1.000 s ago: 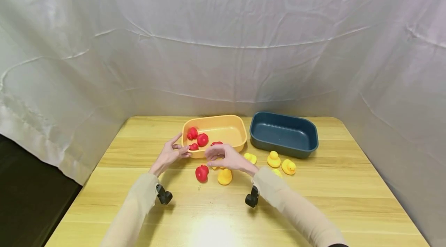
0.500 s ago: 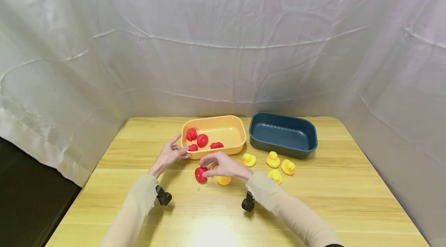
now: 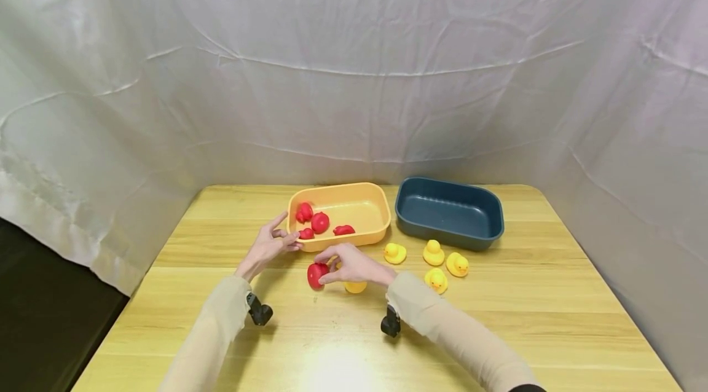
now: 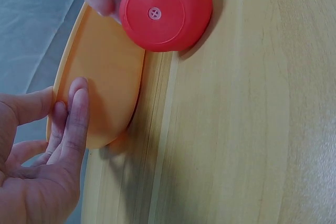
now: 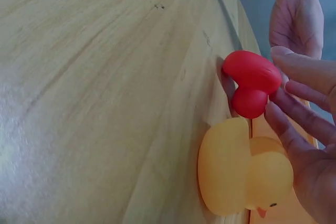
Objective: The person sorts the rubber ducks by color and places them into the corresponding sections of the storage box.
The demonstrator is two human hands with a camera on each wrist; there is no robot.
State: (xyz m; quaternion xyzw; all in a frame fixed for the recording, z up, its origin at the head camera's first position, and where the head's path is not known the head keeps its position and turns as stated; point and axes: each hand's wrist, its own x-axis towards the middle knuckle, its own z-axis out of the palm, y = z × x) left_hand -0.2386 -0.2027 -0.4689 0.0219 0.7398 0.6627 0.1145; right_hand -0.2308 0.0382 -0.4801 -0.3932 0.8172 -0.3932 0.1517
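My left hand (image 3: 269,247) holds the left end of a light orange tub (image 3: 362,239), thumb and fingers on either side of its rim (image 4: 67,59). Several red rubber ducks (image 3: 320,222) lie inside the tub. In front of it, my right hand (image 3: 354,264) has thumb and fingertips around another red rubber duck (image 3: 315,276). That duck is tipped over, its flat base facing the left wrist camera. A yellow rubber duck (image 5: 226,166) lies right beside it, partly under my right hand in the head view.
A dark blue tub (image 3: 450,238) stands to the right of the orange one. More yellow rubber ducks (image 3: 434,254) sit on the wooden table (image 3: 332,343) in front of the two tubs. Grey cloth (image 3: 354,103) hangs behind and along the sides.
My right hand has come down and left from beside the orange tub's front to the loose red duck, which has shifted slightly left. The left hand stays at the tub's rim.
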